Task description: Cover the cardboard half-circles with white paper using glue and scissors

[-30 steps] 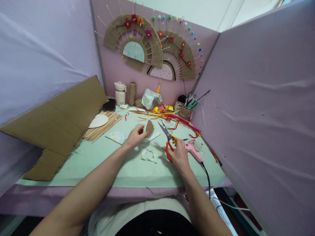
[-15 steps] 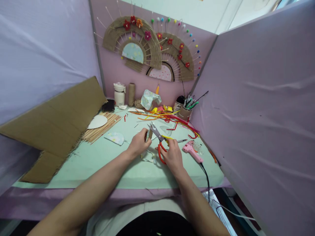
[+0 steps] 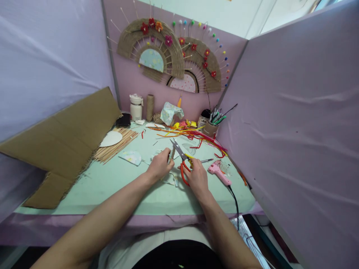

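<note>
My right hand (image 3: 196, 175) is closed on a pair of scissors (image 3: 183, 161) with red and yellow handles, its blades slightly parted and pointing away from me. Pinched in my left hand (image 3: 160, 165) is a small piece of cardboard (image 3: 172, 153), seen nearly edge-on beside the blades; my fingers hide most of it. Whether the blades touch the piece I cannot tell. Cut scraps (image 3: 175, 180) lie on the table below both hands. A floral half-round piece (image 3: 130, 157) rests left of my left hand.
A pink glue gun (image 3: 220, 172) with a black cord lies at right. Thin sticks (image 3: 113, 145) and a large cardboard sheet (image 3: 70, 145) are on the left. Colourful pipe cleaners (image 3: 193, 134) spread along the back, near a pen holder (image 3: 211, 129). Fan-shaped decorations (image 3: 126, 39) hang on the back panel.
The cardboard piece has tilted slightly in my left hand, which has shifted a little toward the scissors. The scissor blades have come closer together.
</note>
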### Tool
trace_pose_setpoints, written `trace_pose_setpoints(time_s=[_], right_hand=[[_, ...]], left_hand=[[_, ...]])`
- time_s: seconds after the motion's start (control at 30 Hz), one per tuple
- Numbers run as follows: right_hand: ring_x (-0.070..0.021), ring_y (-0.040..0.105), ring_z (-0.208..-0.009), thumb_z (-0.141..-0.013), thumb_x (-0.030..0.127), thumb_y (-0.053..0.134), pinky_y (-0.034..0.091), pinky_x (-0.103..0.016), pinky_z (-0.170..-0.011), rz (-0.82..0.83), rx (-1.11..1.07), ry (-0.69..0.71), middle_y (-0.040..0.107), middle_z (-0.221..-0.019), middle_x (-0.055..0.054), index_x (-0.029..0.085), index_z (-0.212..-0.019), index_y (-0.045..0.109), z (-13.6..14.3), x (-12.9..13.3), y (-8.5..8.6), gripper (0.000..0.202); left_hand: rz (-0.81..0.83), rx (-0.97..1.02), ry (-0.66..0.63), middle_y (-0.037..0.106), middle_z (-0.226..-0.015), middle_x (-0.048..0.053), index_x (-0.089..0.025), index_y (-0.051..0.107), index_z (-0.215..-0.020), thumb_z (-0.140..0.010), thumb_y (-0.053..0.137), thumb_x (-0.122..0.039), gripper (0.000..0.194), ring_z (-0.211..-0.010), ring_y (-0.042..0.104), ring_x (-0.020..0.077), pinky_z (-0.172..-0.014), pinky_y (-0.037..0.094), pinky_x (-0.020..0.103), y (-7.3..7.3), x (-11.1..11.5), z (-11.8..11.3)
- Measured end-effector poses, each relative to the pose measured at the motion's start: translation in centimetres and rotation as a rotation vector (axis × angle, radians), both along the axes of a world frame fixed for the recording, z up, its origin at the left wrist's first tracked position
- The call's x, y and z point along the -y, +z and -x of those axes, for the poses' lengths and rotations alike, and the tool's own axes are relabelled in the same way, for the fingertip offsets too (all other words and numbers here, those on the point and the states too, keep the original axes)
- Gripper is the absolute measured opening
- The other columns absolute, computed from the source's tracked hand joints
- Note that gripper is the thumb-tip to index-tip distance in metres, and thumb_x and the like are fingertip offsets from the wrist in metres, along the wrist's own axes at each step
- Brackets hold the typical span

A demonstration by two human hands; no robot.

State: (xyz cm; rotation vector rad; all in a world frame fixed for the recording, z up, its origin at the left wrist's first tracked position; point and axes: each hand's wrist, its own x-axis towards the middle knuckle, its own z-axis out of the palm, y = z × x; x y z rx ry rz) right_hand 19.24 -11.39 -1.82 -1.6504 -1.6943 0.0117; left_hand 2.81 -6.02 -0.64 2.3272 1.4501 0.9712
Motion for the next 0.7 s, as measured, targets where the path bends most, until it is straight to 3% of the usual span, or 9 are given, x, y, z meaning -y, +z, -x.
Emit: trace_pose_setpoints(time_s=[0.7], right_hand=[[-0.0218, 0.059, -0.079, -0.083, 0.039, 0.055, 0.042, -0.031, -0.068, 0.059, 0.043, -0.024, 0.064, -0.087, -0.006, 0.02, -0.094, 0.06, -0.04, 0.0, 0.2, 0.022]], left_hand=[[0.011, 0.042, -0.01, 0.049, -0.067, -0.001, -0.023, 0.041, -0.082, -0.075, 0.048, -0.022, 0.009, -0.06, 0.047, 0.0174, -0.057, 0.031, 0.029, 0.01, 0.13, -0.02]])
